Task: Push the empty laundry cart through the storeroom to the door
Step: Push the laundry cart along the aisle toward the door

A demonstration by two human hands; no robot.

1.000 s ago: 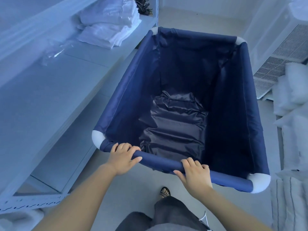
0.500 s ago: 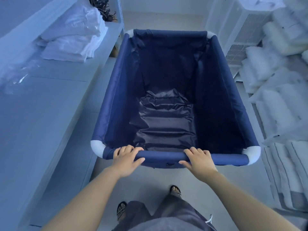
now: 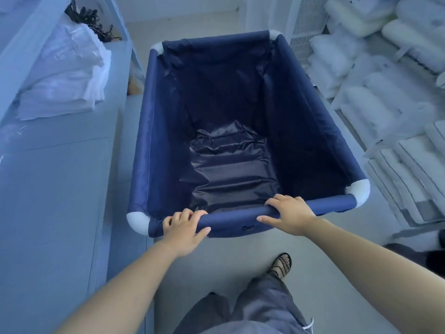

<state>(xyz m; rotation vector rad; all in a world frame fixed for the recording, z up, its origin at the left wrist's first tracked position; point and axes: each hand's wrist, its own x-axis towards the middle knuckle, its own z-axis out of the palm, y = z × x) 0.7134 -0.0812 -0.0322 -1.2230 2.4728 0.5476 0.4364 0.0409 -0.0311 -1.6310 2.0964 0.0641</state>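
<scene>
A navy fabric laundry cart [image 3: 154, 131] with white corner caps fills the middle of the view. Nothing lies inside it but its wrinkled dark liner. My left hand [image 3: 184, 227] wraps the near rim bar close to the left corner. My right hand [image 3: 290, 214] grips the same bar right of centre. The bar tilts, higher on the right. No door is in view.
A pale shelf unit [image 3: 60, 189] runs along the left, holding a stack of folded white linen [image 3: 69, 75]. On the right, shelves of white pillows and towels [image 3: 385, 97] stand close to the cart. A vented white unit [image 3: 305, 22] is ahead right. Bare floor [image 3: 192, 22] lies beyond the cart.
The cart has rolled forward along the aisle and swung, its far end now pointing more to the left. The linen stack has come nearer. Both hands kept their hold.
</scene>
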